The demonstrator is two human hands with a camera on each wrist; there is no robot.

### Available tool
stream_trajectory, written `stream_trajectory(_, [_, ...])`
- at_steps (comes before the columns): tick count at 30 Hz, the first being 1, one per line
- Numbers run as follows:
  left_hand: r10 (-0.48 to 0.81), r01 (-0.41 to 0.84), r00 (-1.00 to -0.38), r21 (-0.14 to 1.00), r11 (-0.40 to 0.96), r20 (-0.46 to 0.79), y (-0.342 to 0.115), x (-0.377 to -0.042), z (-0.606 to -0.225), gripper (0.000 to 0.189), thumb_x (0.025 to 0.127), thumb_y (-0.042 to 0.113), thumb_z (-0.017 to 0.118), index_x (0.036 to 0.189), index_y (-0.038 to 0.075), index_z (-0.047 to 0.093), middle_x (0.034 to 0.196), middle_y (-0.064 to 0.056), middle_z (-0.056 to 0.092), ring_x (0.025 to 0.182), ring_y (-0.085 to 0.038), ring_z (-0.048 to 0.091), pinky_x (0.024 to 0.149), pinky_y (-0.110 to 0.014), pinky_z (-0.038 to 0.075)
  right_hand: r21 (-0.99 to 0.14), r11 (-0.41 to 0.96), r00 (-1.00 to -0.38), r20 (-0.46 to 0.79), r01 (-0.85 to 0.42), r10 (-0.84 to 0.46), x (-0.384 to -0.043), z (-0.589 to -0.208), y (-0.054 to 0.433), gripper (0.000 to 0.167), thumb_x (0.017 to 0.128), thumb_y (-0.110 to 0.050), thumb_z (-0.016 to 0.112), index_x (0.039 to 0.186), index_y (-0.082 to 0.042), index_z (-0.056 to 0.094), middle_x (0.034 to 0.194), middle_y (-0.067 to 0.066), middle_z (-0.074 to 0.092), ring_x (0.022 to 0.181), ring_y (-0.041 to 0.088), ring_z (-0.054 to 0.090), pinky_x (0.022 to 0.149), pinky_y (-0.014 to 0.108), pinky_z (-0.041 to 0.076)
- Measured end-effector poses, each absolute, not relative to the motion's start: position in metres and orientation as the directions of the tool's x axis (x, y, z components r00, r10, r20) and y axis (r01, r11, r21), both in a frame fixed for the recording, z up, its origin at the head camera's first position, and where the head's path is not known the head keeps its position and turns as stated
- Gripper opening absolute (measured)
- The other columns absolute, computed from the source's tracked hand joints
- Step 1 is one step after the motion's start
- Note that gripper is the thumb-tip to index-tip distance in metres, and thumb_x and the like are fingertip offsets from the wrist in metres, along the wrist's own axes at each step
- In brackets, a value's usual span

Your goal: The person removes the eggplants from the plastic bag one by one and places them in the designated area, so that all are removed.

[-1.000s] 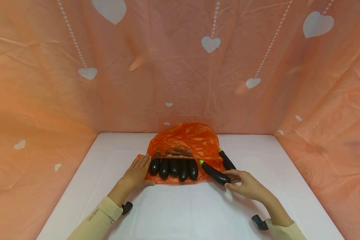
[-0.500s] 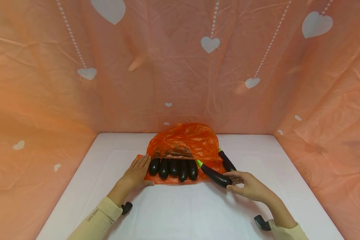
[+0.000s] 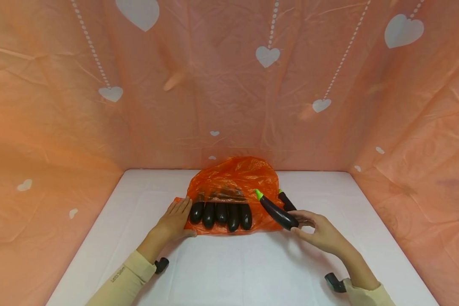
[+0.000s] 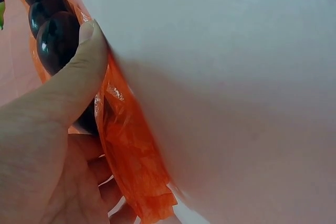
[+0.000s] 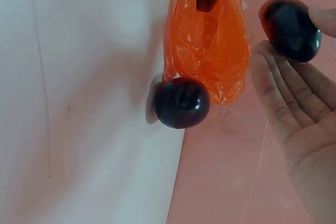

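My right hand pinches the blunt end of a dark purple eggplant between thumb and fingers. It is raised and tilted, its green stem end toward the orange plastic bag. Several more eggplants lie side by side in the bag's mouth, their far ends showing dimly through the film. On the bag's left edge rests my left hand, fingers extended. In the left wrist view its thumb lies by the nearest eggplants. The right wrist view shows the held eggplant end-on, above the fingers.
Another eggplant lies on the white table to the right of the bag, partly hidden behind my right hand. A peach sheet with white hearts encloses the table's back and sides.
My right hand has drawn the eggplant slightly right, then lifted it, so its green end now sits higher over the bag. The left hand and bag stay put.
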State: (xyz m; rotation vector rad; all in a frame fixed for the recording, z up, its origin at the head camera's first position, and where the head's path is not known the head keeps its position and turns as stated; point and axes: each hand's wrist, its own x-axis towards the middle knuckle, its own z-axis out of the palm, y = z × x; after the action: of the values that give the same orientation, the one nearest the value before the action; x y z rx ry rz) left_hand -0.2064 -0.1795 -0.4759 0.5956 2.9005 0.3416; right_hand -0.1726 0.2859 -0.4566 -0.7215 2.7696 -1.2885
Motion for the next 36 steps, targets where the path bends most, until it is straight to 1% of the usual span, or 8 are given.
stream_trajectory(2, [0.406,0.371,-0.907,0.250,0.895,-0.108,-0.180,-0.207,-0.477,0.109,0.090,0.040,0.087,0.161,-0.017,0.028,0.170,-0.035,0.025,0.160,-0.049,0.022,0.132,-0.061,0.016,-0.716,0.566,-0.898,0.203,-0.408,-0.390,-0.173,-0.456,0.287,0.043,0.095,-0.011,0.083,0.135,-0.004,0.071,0.119,0.007,0.076,0.100,0.011,0.072,0.095,0.044,0.063])
stream_trajectory(5, [0.407,0.372,-0.907,0.252,0.893,-0.107,-0.181,-0.208,-0.478,0.109,0.090,0.041,0.087,0.161,-0.017,0.028,0.170,-0.035,0.025,0.160,-0.049,0.022,0.132,-0.061,0.016,-0.709,0.573,-0.902,0.228,-0.412,-0.367,-0.174,-0.455,0.288,0.042,0.096,-0.012,0.082,0.135,-0.004,0.071,0.123,0.011,0.076,0.102,0.013,0.074,0.094,0.041,0.063])
stream_trajectory(12, [0.405,0.370,-0.908,0.246,0.896,-0.108,-0.184,-0.210,-0.483,0.110,0.091,0.043,0.086,0.162,-0.016,0.026,0.171,-0.034,0.023,0.161,-0.049,0.021,0.132,-0.061,0.015,-0.723,0.563,-0.911,0.249,-0.400,-0.327,-0.178,-0.457,0.293,0.042,0.096,-0.012,0.082,0.136,-0.005,0.070,0.122,0.009,0.076,0.100,0.006,0.072,0.094,0.032,0.061])
stream_trajectory(13, [0.405,0.370,-0.908,0.246,0.896,-0.108,-0.184,-0.210,-0.483,0.110,0.091,0.043,0.086,0.162,-0.016,0.026,0.171,-0.035,0.023,0.161,-0.049,0.021,0.132,-0.061,0.015,-0.725,0.560,-0.912,0.254,-0.400,-0.323,-0.178,-0.457,0.294,0.042,0.096,-0.011,0.082,0.136,-0.004,0.070,0.121,0.009,0.077,0.100,0.006,0.072,0.095,0.032,0.061])
stream_trajectory(19, [0.406,0.367,-0.907,0.255,0.894,-0.117,-0.183,-0.211,-0.481,0.111,0.090,0.043,0.086,0.162,-0.016,0.026,0.171,-0.035,0.023,0.161,-0.049,0.021,0.132,-0.061,0.015,-0.722,0.567,-0.917,0.284,-0.396,-0.280,-0.178,-0.459,0.296,0.044,0.095,-0.007,0.082,0.137,-0.003,0.069,0.118,0.010,0.077,0.098,0.007,0.073,0.094,0.024,0.059])
stream_trajectory(27, [0.407,0.366,-0.905,0.259,0.894,-0.125,-0.182,-0.211,-0.479,0.111,0.091,0.044,0.086,0.162,-0.016,0.025,0.172,-0.035,0.022,0.161,-0.049,0.020,0.132,-0.061,0.014,-0.700,0.628,-0.940,0.273,-0.340,-0.204,-0.182,-0.462,0.305,0.045,0.097,-0.014,0.082,0.140,-0.006,0.069,0.118,0.010,0.078,0.102,0.007,0.073,0.095,0.015,0.052])
stream_trajectory(30, [0.407,0.365,-0.905,0.266,0.892,-0.123,-0.182,-0.210,-0.479,0.111,0.091,0.044,0.086,0.162,-0.016,0.026,0.171,-0.035,0.022,0.161,-0.050,0.020,0.132,-0.061,0.014,-0.698,0.633,-0.941,0.278,-0.335,-0.192,-0.184,-0.463,0.308,0.045,0.097,-0.013,0.082,0.140,-0.004,0.069,0.120,0.012,0.078,0.103,0.011,0.074,0.094,0.016,0.054])
stream_trajectory(36, [0.406,0.362,-0.906,0.274,0.891,-0.123,-0.183,-0.209,-0.478,0.112,0.090,0.045,0.086,0.162,-0.016,0.026,0.171,-0.034,0.023,0.161,-0.049,0.021,0.132,-0.061,0.014,-0.696,0.635,-0.941,0.289,-0.333,-0.177,-0.185,-0.464,0.311,0.047,0.094,-0.009,0.084,0.139,-0.002,0.069,0.119,0.015,0.078,0.102,0.019,0.076,0.091,0.027,0.061])
